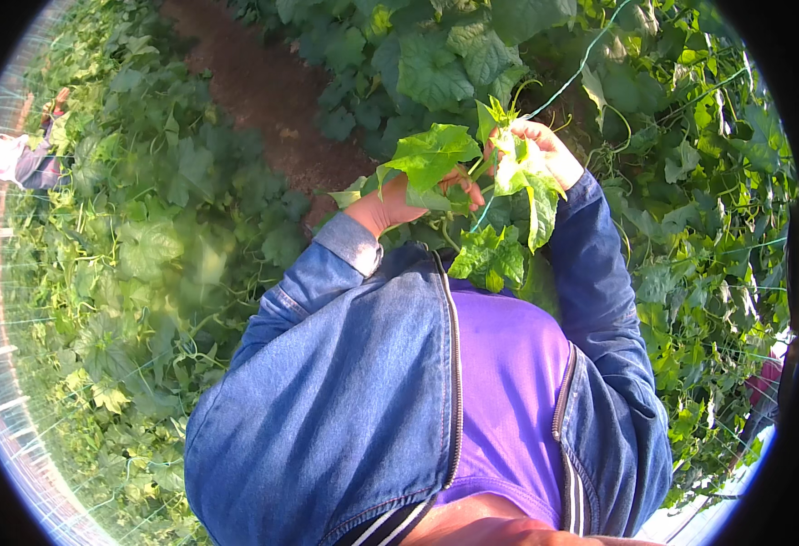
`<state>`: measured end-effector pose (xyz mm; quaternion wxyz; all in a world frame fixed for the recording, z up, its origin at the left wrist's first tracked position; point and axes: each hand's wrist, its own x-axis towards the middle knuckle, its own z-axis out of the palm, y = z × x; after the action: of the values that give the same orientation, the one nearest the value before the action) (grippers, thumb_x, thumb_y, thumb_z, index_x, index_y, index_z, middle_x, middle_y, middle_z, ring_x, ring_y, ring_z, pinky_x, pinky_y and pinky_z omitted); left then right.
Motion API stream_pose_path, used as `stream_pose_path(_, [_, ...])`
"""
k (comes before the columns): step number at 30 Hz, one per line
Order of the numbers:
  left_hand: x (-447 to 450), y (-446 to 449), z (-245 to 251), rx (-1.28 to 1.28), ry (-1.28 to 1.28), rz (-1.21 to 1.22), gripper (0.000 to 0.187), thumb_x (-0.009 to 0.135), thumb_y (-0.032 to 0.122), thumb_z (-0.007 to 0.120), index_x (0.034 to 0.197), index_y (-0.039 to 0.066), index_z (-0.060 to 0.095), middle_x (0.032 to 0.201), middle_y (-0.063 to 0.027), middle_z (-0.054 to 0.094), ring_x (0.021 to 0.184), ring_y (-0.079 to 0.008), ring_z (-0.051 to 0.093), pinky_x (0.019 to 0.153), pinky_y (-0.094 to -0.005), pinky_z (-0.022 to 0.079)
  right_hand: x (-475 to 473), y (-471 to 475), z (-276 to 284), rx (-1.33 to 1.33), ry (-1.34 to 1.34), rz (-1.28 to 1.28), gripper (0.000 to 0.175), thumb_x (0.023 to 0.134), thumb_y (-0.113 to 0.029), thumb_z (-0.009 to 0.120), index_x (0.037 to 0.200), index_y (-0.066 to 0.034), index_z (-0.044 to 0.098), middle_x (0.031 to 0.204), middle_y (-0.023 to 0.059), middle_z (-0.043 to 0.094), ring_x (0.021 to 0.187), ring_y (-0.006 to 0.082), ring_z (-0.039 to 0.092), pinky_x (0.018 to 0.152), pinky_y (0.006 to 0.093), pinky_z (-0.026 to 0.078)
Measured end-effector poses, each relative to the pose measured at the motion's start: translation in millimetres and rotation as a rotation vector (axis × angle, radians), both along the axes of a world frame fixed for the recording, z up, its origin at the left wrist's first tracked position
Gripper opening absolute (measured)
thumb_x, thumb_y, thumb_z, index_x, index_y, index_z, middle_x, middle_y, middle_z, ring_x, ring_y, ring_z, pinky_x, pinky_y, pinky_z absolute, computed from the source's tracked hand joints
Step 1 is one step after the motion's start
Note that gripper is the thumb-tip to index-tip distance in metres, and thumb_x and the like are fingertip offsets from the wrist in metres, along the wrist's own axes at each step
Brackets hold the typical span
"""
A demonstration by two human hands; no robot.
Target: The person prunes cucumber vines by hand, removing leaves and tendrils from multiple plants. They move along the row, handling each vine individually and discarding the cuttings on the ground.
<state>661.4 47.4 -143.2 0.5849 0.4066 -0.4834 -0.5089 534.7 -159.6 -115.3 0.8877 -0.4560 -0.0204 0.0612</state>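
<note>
A climbing vine shoot [504, 117] with lobed leaves rises beside a green twine [570, 78]. My right hand [544, 147] grips the shoot near its tip, where the twine passes by the fingers. A sunlit leaf [519, 167] covers part of that hand. Lower and to the left, my left hand [399, 203] reaches in among the leaf stalks with its fingers curled. A broad green leaf [433, 155] hides much of it, so whether it grips a stem cannot be made out. Another leafy part [489, 256] hangs close to my chest.
Dense vines [147, 239] grow on the left, and more foliage [679, 205] climbs strings on the right. A brown soil path [263, 102] runs between the rows. Another person [31, 160] in a pale hat is at the far left. A pink item [764, 379] shows at the right rim.
</note>
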Motion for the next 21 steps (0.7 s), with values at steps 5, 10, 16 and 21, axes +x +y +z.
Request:
stream_pose_path(5, [2.5, 3.0, 3.7, -0.011, 0.083, 0.091, 0.022, 0.093, 0.024, 0.053, 0.101, 0.005, 0.058, 0.097, -0.0097, 0.061, 0.085, -0.0178, 0.058, 0.075, -0.0303, 0.05, -3.0, 4.8, 1.0, -0.031, 0.056, -0.055, 0.027, 0.088, -0.021, 0.06, 0.109, -0.0057, 0.055, 0.103, 0.0083, 0.063, 0.089, 0.0191, 0.063, 0.078, 0.0367, 0.054])
stream_pose_path(10, [14.2, 6.1, -15.1, 0.122, 0.435, -0.056, 0.027, 0.091, 0.024, 0.054, 0.107, 0.003, 0.058, 0.099, -0.0101, 0.062, 0.088, -0.0179, 0.059, 0.075, -0.0293, 0.05, 5.4, 13.4, 13.3, -0.297, -0.264, -0.229, 0.015, 0.094, -0.02, 0.049, 0.101, -0.0063, 0.05, 0.104, 0.008, 0.059, 0.092, 0.0193, 0.059, 0.091, 0.0399, 0.047])
stream_pose_path(16, [17.3, 8.6, -48.7, 0.22, 0.34, 0.017, 0.03, 0.091, 0.024, 0.053, 0.111, 0.002, 0.058, 0.105, -0.0098, 0.063, 0.093, -0.0181, 0.06, 0.081, -0.0298, 0.049, 23.9, -8.7, 84.3, -0.208, -0.369, -0.489, 0.038, 0.093, -0.032, 0.051, 0.121, -0.0078, 0.044, 0.138, 0.0147, 0.039, 0.128, 0.031, 0.038, 0.103, 0.0464, 0.034])
stream_pose_path(21, [43.2, 8.0, -133.3, 0.341, 0.807, 0.131, 0.028, 0.091, 0.019, 0.052, 0.112, 0.003, 0.06, 0.112, -0.0094, 0.062, 0.099, -0.0175, 0.06, 0.086, -0.0321, 0.049, -48.3, -16.7, 120.7, 0.088, -0.768, -0.181, 0.023, 0.095, -0.023, 0.046, 0.11, -0.0061, 0.049, 0.106, 0.0134, 0.054, 0.099, 0.0226, 0.059, 0.084, 0.0392, 0.049])
